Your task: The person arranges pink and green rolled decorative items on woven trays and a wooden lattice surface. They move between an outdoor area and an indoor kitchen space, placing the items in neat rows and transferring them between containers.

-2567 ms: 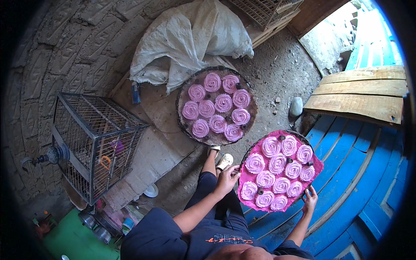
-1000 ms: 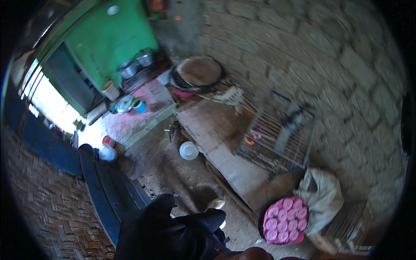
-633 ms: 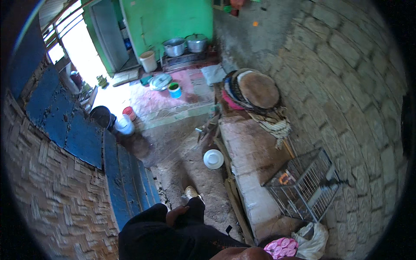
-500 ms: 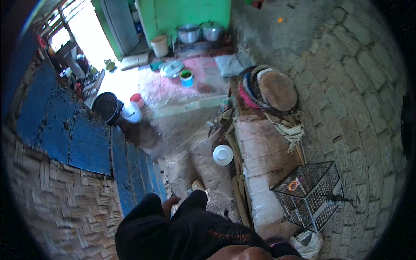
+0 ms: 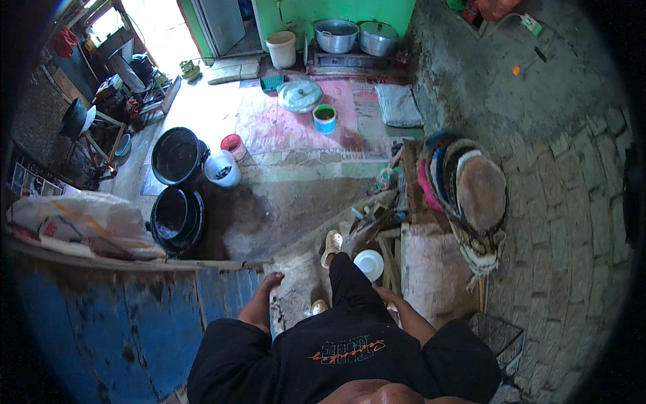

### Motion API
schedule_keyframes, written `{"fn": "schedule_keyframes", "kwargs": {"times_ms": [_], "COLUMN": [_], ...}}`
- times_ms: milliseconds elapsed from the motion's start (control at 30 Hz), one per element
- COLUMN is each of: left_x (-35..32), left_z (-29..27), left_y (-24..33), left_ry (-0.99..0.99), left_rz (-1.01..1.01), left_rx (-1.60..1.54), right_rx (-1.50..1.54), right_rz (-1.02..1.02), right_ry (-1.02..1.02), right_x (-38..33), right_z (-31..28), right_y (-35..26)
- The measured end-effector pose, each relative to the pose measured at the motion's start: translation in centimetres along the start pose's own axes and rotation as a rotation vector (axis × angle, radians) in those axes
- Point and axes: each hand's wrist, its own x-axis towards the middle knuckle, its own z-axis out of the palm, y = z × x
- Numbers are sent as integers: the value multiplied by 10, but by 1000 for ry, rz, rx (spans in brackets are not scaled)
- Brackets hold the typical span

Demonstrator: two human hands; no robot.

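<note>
- The fingers of the left hand (image 5: pixel 271 281) are curled loosely and grip nothing, hanging beside the blue wooden panel (image 5: pixel 134 323)
- The right hand (image 5: pixel 385 294) hangs empty too; whether its fingers are spread cannot be told
- It is just beside a white bowl (image 5: pixel 369 264) on the floor
- Black tubs (image 5: pixel 176 214) stand well apart to the left
- Stacked round woven trays (image 5: pixel 471 188) lean on the brick wall

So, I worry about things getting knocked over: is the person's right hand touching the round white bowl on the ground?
Apart. The head view shows the right hand empty, with trouser fabric between it and the round white bowl.
</note>
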Motion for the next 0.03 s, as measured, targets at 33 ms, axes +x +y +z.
{"fn": "schedule_keyframes", "kwargs": {"times_ms": [33], "left_x": [12], "left_z": [-2], "left_y": [11], "left_ry": [-29], "left_rz": [-94], "left_rx": [-14], "right_rx": [-8], "right_rz": [-5], "right_ry": [-8], "right_x": [20], "right_z": [-22], "right_y": [-28]}}
